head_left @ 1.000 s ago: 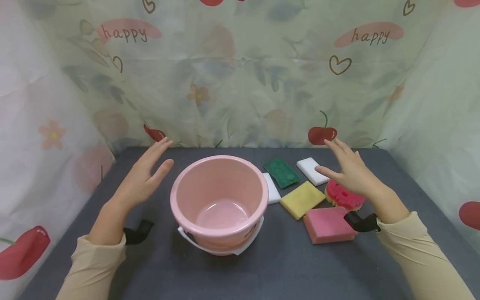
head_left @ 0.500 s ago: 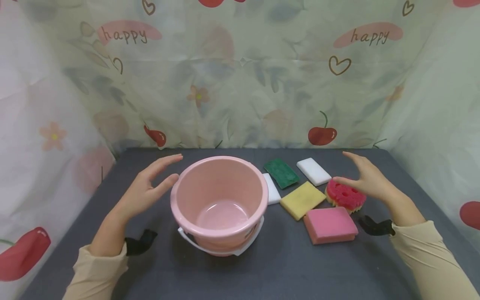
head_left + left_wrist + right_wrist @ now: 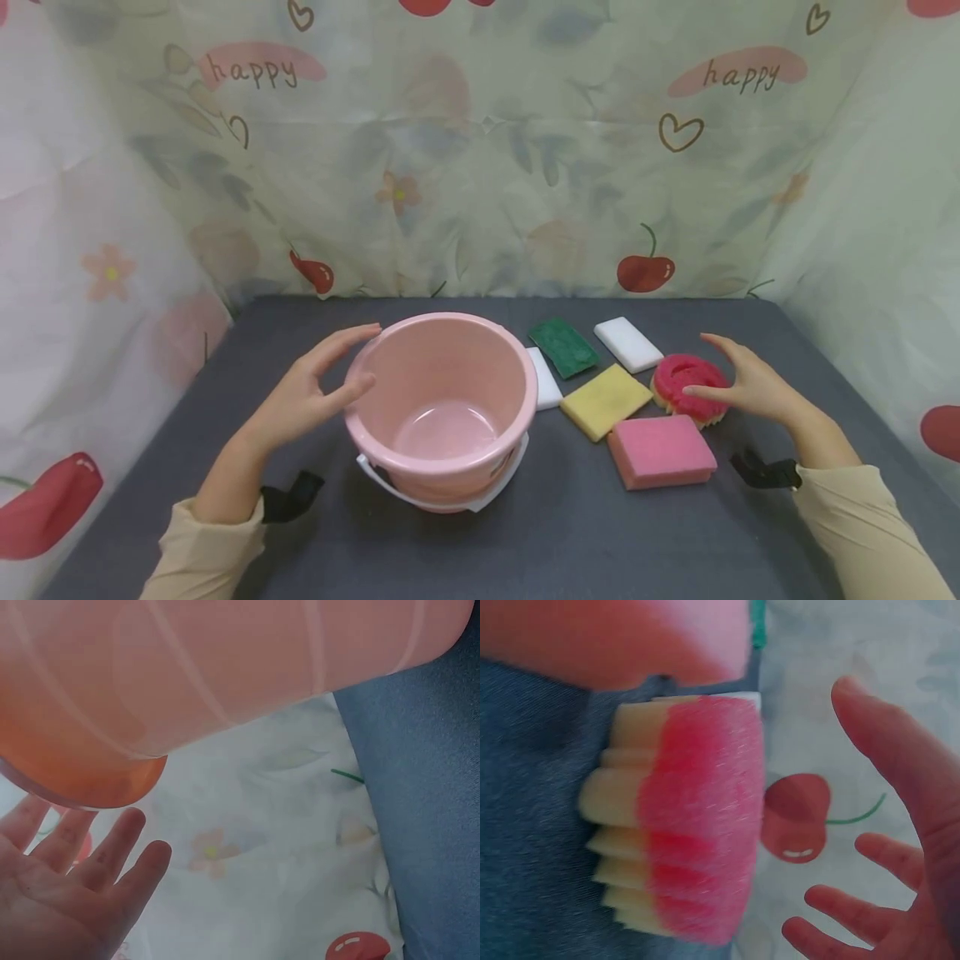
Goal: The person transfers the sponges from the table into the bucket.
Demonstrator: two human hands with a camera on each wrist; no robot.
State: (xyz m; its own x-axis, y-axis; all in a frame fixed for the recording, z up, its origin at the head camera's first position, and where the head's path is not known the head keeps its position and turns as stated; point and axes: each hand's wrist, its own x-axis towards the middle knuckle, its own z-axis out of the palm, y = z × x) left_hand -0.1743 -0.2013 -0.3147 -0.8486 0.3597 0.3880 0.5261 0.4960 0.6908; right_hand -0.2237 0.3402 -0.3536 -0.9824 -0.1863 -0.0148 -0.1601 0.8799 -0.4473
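Note:
A pink bucket (image 3: 442,468) with a white handle (image 3: 465,502) lowered at its front stands near the middle of the table. My left hand (image 3: 300,404) is at its left rim with fingers spread. In the head view its thumb overlaps the rim; whether it touches, I cannot tell. The left wrist view has this hand (image 3: 82,877) beside the bucket's (image 3: 187,660) rim. Above the round red-and-yellow sponge (image 3: 675,404) hovers my right hand (image 3: 757,392), holding nothing. In the right wrist view, its thumb and fingers (image 3: 847,913) are apart from that sponge (image 3: 705,810).
Between bucket and right hand lie a pink block sponge (image 3: 662,450), a yellow sponge (image 3: 606,402), a green scouring pad (image 3: 564,347) and a white sponge (image 3: 628,343). Another white pad (image 3: 544,379) is partly hidden by the bucket. A patterned curtain (image 3: 480,167) closes the back.
The left hand has moved right and down to the bucket's rim. My right hand has gone right and lower, over the round sponge. The bucket and sponges have stayed put.

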